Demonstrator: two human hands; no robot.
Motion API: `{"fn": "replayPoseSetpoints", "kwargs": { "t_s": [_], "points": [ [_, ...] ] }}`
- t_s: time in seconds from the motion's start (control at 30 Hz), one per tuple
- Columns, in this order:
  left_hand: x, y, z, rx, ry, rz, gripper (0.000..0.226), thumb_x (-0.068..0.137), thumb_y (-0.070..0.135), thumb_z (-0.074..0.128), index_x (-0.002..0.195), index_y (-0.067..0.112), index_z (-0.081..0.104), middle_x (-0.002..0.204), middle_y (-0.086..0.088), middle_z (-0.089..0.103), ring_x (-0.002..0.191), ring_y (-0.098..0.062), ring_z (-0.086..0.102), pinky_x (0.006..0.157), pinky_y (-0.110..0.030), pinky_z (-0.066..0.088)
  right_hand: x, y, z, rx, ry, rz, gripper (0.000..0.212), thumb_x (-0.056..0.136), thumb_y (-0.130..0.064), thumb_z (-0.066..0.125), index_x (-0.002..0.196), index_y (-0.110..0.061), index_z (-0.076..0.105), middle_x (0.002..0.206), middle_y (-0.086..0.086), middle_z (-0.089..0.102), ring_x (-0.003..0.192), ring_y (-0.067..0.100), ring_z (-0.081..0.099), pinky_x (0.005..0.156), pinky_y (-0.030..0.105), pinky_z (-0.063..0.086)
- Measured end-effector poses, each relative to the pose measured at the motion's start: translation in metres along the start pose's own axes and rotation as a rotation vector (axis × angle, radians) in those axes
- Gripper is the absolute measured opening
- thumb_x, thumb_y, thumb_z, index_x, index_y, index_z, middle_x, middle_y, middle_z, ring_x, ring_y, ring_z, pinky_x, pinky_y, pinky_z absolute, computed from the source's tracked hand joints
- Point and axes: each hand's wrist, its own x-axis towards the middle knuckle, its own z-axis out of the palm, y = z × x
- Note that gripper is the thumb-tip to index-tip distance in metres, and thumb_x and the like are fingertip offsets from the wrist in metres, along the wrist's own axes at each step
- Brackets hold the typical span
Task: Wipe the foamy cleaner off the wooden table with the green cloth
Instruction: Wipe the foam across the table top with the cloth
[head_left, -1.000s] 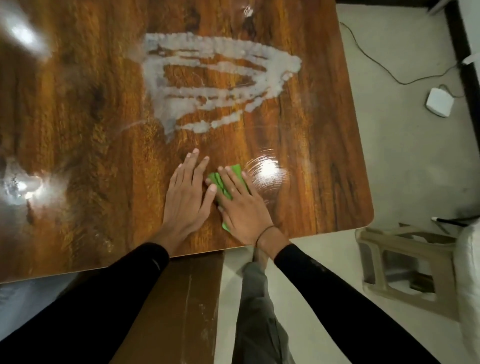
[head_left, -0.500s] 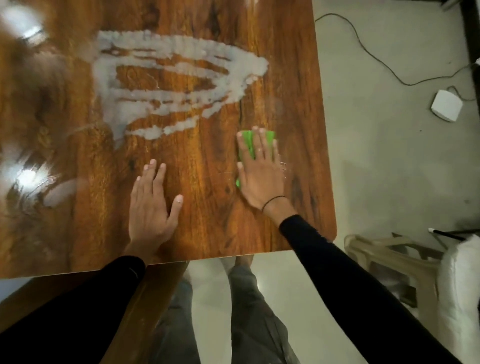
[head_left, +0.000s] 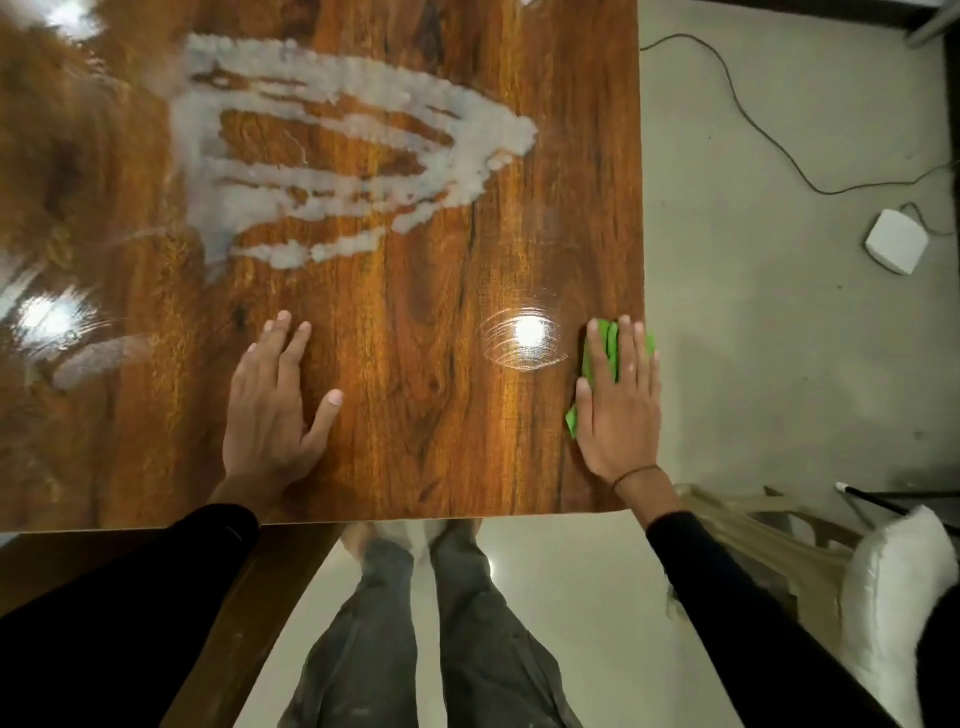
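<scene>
Glossy wood grain fills most of my view, with bright lamp glare (head_left: 527, 332) bouncing off the surface (head_left: 415, 415) and a pale floor (head_left: 753, 364) beyond its right edge. Starting at the left, I see a faint smear (head_left: 88, 358) near the blurred left margin, though I cannot tell whether it is cleaner or reflection. Next comes my left hand (head_left: 270, 410), laid flat with its fingers (head_left: 285, 338) spread and holding nothing; I judge that it only braces me. Above and to its right sits the foamy cleaner (head_left: 332, 150), a broad patch of white streaks in the far middle of the surface, apparently untouched along its whole outline. Further right, at the very edge, my right hand (head_left: 618, 405) presses palm-down on the green cloth (head_left: 605, 343), fingers extended and close together, pinning the cloth rather than gripping it; a bit of green pokes out past the rim. On the floor lie a cable (head_left: 769, 130) and a small white box (head_left: 896, 241). As I read it, the wiping of the foam itself is not yet begun: the cloth is well apart from it. My next move calls for sliding the cloth forward and left into the near right tip of the patch, keeping even pressure so the foam is gathered and not spread.
</scene>
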Motion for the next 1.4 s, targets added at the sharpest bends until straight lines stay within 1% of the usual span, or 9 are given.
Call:
{"fn": "replayPoseSetpoints", "kwargs": {
  "t_s": [0.17, 0.4, 0.53, 0.63, 0.8, 0.93, 1.07, 1.23, 1.4],
  "points": [
    [-0.004, 0.001, -0.001, -0.043, 0.086, -0.126, 0.084, 0.105, 0.06, 0.04, 0.173, 0.012, 0.024, 0.182, -0.015, 0.017, 0.169, -0.034, 0.016, 0.137, -0.046, 0.006, 0.067, -0.063, 0.004, -0.008, 0.05, -0.004, 0.068, 0.117, -0.036, 0.033, 0.178, -0.021, 0.007, 0.185, 0.018, 0.0, 0.172, 0.035, -0.003, 0.139, 0.059, 0.006],
    [-0.003, 0.0, -0.003, -0.042, 0.077, -0.154, 0.087, 0.103, 0.063, 0.04, 0.172, 0.01, 0.027, 0.181, -0.017, 0.02, 0.168, -0.036, 0.019, 0.137, -0.051, 0.011, -0.029, -0.087, 0.027, -0.075, -0.073, -0.383, 0.069, 0.117, -0.039, 0.033, 0.179, -0.024, 0.005, 0.186, 0.015, -0.002, 0.172, 0.033, -0.007, 0.139, 0.058, 0.003],
    [-0.002, 0.0, -0.003, -0.043, 0.063, -0.142, 0.087, 0.103, 0.062, 0.042, 0.171, 0.009, 0.028, 0.18, -0.019, 0.021, 0.168, -0.038, 0.019, 0.136, -0.055, 0.013, -0.07, -0.028, 0.023, -0.055, -0.049, -0.131, 0.069, 0.113, -0.036, 0.031, 0.178, -0.024, 0.012, 0.186, 0.014, 0.001, 0.172, 0.034, -0.001, 0.135, 0.067, 0.019],
    [-0.002, -0.001, -0.003, -0.039, 0.07, -0.128, 0.087, 0.103, 0.062, 0.043, 0.171, 0.009, 0.028, 0.18, -0.02, 0.021, 0.168, -0.038, 0.019, 0.136, -0.056, 0.014, -0.048, -0.008, 0.014, 0.025, 0.029, 0.095, 0.066, 0.114, -0.034, 0.035, 0.177, -0.02, 0.022, 0.185, 0.015, 0.008, 0.172, 0.034, 0.002, 0.134, 0.066, 0.018],
    [-0.002, 0.0, -0.003, -0.033, 0.067, -0.123, 0.087, 0.102, 0.063, 0.042, 0.17, 0.009, 0.03, 0.179, -0.02, 0.022, 0.167, -0.039, 0.02, 0.136, -0.055, 0.013, 0.018, -0.047, 0.009, 0.008, 0.06, 0.105, 0.067, 0.117, -0.037, 0.03, 0.178, -0.021, 0.009, 0.185, 0.016, 0.0, 0.172, 0.034, -0.005, 0.138, 0.062, 0.008],
    [-0.003, -0.001, -0.003, -0.03, 0.069, -0.118, 0.089, 0.102, 0.065, 0.042, 0.17, 0.009, 0.03, 0.18, -0.02, 0.022, 0.167, -0.039, 0.02, 0.136, -0.056, 0.014, 0.001, -0.081, 0.017, -0.068, -0.074, -0.217, 0.068, 0.116, -0.041, 0.023, 0.179, -0.022, 0.002, 0.185, 0.015, -0.007, 0.172, 0.035, -0.009, 0.139, 0.061, 0.005],
    [-0.002, -0.003, -0.002, -0.029, 0.068, -0.126, 0.09, 0.102, 0.065, 0.043, 0.171, 0.009, 0.029, 0.18, -0.019, 0.022, 0.168, -0.037, 0.019, 0.137, -0.055, 0.014, -0.022, -0.033, 0.011, -0.158, -0.174, -0.557, 0.066, 0.117, -0.042, 0.021, 0.179, -0.026, 0.005, 0.186, 0.011, -0.005, 0.172, 0.03, -0.005, 0.139, 0.059, 0.008],
    [-0.002, -0.006, 0.001, -0.036, 0.072, -0.123, 0.089, 0.102, 0.064, 0.046, 0.171, 0.01, 0.028, 0.18, -0.017, 0.021, 0.168, -0.036, 0.018, 0.137, -0.053, 0.012, 0.049, -0.002, -0.014, -0.004, -0.055, -0.208, 0.066, 0.116, -0.036, 0.03, 0.178, -0.025, 0.012, 0.186, 0.011, 0.002, 0.173, 0.031, -0.003, 0.138, 0.063, 0.009],
    [-0.002, -0.008, 0.001, -0.032, 0.067, -0.125, 0.09, 0.102, 0.065, 0.044, 0.171, 0.01, 0.027, 0.181, -0.017, 0.02, 0.169, -0.036, 0.017, 0.137, -0.05, 0.009, 0.133, -0.068, -0.015, 0.023, 0.041, -0.051, 0.065, 0.118, -0.037, 0.029, 0.178, -0.021, 0.01, 0.185, 0.016, 0.003, 0.172, 0.034, -0.002, 0.137, 0.063, 0.007]
  ]
}}
